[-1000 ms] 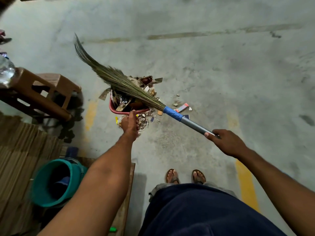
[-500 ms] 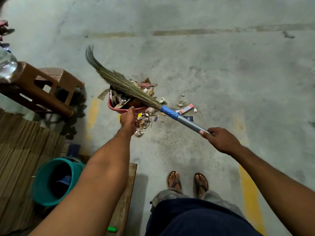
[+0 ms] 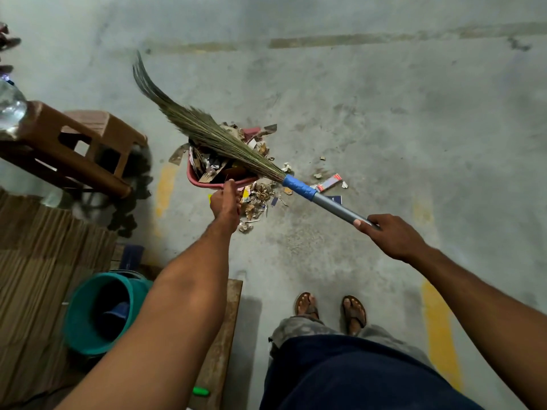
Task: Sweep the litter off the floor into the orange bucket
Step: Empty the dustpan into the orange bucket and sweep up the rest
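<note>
The right hand (image 3: 393, 236) is clamping its fingers round the end of the broom (image 3: 334, 207), with the thumb lying along the grey shaft. The left hand (image 3: 226, 202) is gripping the near rim of the bucket (image 3: 207, 184) and seems to be tipping its mouth toward the person, though the exact tilt is hard to tell. Out from the right hand's grip, the shaft is running up and to the left, past a blue sleeve and into the bristles (image 3: 207, 131). These are lying across the bucket's mouth, with their tips reaching well beyond it.

The bucket is already holding a good heap of litter (image 3: 211, 167), with paper and wrapper scraps packed under the bristles, so most of the job is looking done. The rest is sitting outside:
- A loose pile (image 3: 256, 199) is lying just beside the left hand, between it and the blue sleeve.
- A red and white packet (image 3: 330, 182) and a dark card (image 3: 334, 199) are lying just beside the shaft.
- Small crumbs (image 3: 318, 174) are lying a little beyond the shaft.
- A flat piece (image 3: 177, 153) is lying just outside the bucket's far left side.

All of this is probably needing more strokes toward the bucket. The bristles are sitting beyond most of that remainder, so the broom is likely needing to come back behind it first.
</note>
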